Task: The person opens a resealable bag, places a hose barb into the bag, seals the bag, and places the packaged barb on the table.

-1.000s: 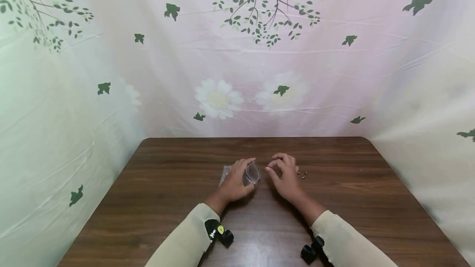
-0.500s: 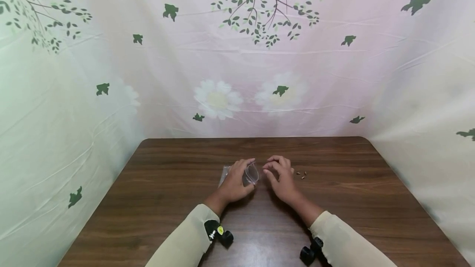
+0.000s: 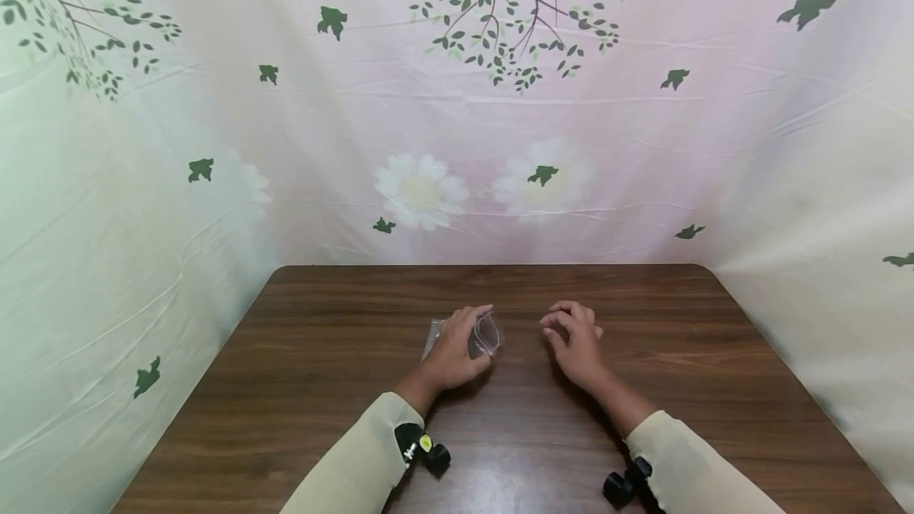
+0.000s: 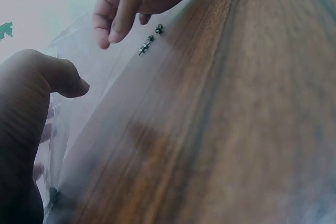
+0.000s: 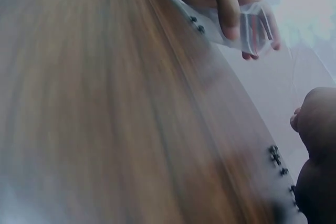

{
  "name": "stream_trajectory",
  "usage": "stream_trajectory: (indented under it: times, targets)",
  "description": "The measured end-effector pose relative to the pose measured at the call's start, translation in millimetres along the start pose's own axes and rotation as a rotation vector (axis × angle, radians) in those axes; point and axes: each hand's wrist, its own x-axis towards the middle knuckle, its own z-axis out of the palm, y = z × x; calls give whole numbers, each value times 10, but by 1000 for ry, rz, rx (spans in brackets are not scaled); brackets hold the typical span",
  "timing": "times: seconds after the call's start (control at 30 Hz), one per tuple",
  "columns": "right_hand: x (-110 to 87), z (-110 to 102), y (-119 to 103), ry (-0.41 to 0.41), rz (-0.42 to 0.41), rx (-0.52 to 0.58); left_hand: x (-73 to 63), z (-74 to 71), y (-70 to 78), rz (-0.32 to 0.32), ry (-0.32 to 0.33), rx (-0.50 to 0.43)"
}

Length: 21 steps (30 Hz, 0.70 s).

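My left hand (image 3: 453, 351) holds a small transparent zip bag (image 3: 488, 335) with thumb and fingers spread at its mouth, which gapes to the right. In the right wrist view a red line shows along the bag (image 5: 254, 30). Apart from it, to the right, hovers my right hand (image 3: 580, 343), fingers bent, thumb near the fingertips; nothing is visible between them. Small dark metal fittings (image 5: 274, 153) lie on the table beside that hand in the right wrist view; the head view hides them behind it. Others (image 5: 198, 24) show near the left hand; whether in the bag, I cannot tell.
A brown wood-grain table (image 3: 321, 379) lies under both hands. Pale printed cloth (image 3: 457, 125) hangs behind the table's far edge and along both sides. A black wrist camera (image 3: 437, 458) is strapped at the left sleeve, another (image 3: 618, 490) at the right.
My right hand first shifts slightly left toward the bag's mouth, then moves right, away from it and over the small fittings. My left hand and the bag stay in place.
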Motion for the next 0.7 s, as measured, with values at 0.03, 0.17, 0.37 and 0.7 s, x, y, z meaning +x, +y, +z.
stream_trajectory:
  times: [0.03, 0.17, 0.37, 0.7]
  targets:
    - [-6, -26, 13, -2, 10, -9, 0, 4, -10, 6, 4, 2]
    - [-19, -107, 42, -32, 60, -38, 0, 5, -16, 3, 0, -18]
    - [-31, -174, 23, -114, 133, -85, -2, -30, 57, -31, -10, -24]
    - [-13, -183, 65, -166, 200, -127, 19, -81, 151, -83, -57, 9]
